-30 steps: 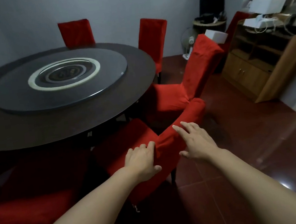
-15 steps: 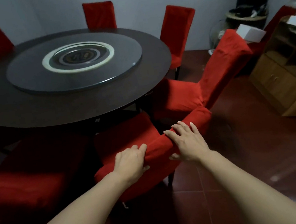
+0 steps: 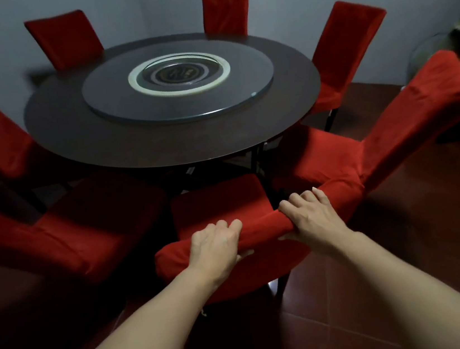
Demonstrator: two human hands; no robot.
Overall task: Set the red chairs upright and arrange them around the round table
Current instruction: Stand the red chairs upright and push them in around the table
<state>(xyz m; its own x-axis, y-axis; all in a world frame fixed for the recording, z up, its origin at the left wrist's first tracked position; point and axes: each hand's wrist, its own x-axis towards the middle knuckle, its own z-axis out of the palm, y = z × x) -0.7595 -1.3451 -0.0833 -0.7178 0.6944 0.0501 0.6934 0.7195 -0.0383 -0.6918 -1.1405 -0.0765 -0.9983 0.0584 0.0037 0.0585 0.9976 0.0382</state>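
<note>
Gripping chair back (image 3: pixel 262 230), left hand (image 3: pixel 214 242), right hand (image 3: pixel 313 219)

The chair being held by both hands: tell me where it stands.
In the head view, the held chair stands front and centre at the round table's near edge, between two red neighbours; the left hand and right hand grip its backrest top.

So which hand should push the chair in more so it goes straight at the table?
Probably the left hand. Both hands grip the top of the near chair's back, but its left end sits farther from the round table than the end past the right hand, so the left side needs more push.
</note>
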